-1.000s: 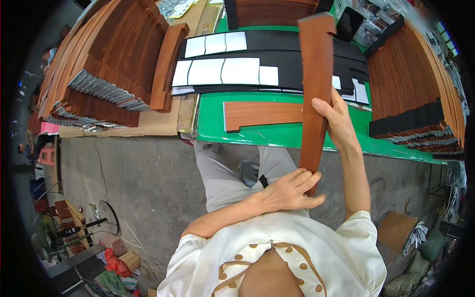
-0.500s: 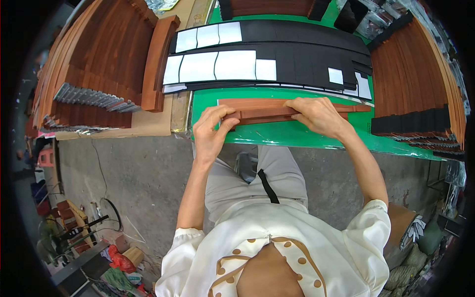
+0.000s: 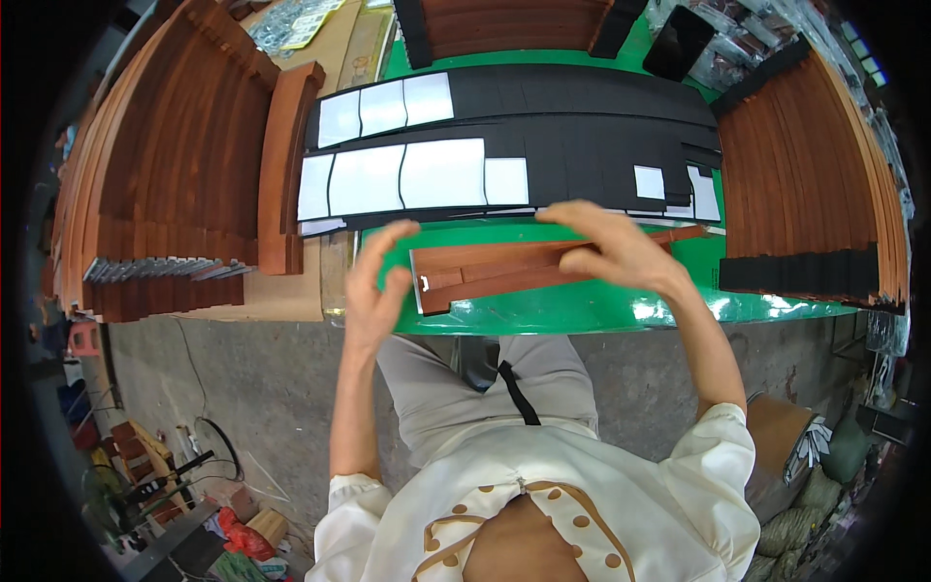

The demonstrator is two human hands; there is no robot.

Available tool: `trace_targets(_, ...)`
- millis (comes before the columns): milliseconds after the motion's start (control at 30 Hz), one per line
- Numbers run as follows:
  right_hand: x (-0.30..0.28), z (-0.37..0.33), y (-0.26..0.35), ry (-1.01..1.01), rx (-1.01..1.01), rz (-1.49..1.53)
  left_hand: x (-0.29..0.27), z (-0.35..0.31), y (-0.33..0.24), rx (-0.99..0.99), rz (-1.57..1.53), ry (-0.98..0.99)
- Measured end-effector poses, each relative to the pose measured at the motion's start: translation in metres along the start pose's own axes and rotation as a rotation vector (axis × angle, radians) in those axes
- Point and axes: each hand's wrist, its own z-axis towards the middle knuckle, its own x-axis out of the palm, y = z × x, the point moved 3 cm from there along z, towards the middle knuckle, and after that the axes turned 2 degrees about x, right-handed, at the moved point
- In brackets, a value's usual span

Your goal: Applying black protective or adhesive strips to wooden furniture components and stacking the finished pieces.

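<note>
A reddish-brown wooden slat lies on the green table covering before me. Its left end has a pale edge strip and a small white mark. My left hand is off the slat, just left of that end, its thumb and fingers spread around nothing. My right hand hovers over the slat's right part with thumb and fingers apart, hiding some of the wood. Whether its thumb touches the slat I cannot tell. Beyond lie black strips, several bearing white patches.
Tall stacks of brown wooden slats stand at the left and right, with another stack at the far side. A single upright slat stands beside the left stack. At the far right lie a black phone-like slab and clear plastic packets.
My left hand has let go of the slat's left end and moved left. My right hand's fingers have spread off the wood. The whole view has shifted, so the table appears lower.
</note>
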Motion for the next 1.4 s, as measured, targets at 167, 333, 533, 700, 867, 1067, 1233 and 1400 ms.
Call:
trace_targets(167,-0.004,0.064,-0.029,-0.085,0.012,-0.197,0.019,0.073,0.013,0.221,0.405,0.251)
trace_targets(333,0.03,0.1,-0.057,-0.1,-0.143,-0.536,0.063,0.088,0.039,0.394,0.517,0.598)
trace_targets(533,0.044,0.105,-0.061,-0.046,-0.283,-0.8,0.062,0.087,0.042,0.362,0.498,0.534)
trace_targets(700,0.029,0.107,-0.073,-0.231,-0.209,-0.604,0.06,0.086,0.038,0.332,0.506,0.568)
trace_targets(867,0.001,0.1,-0.062,-0.228,0.366,0.26,0.045,0.085,0.033,0.035,0.181,0.489)
trace_targets(1067,-0.013,0.039,0.026,-0.488,-0.222,-0.282,0.048,0.076,-0.062,-0.137,-0.024,0.18)
trace_targets(1233,-0.018,-0.01,0.055,-0.535,-0.282,-0.316,0.061,0.05,-0.087,-0.034,0.058,0.259)
trace_targets(1400,-0.019,-0.061,0.044,-0.299,0.042,0.223,0.09,0.022,-0.102,0.139,0.07,0.311)
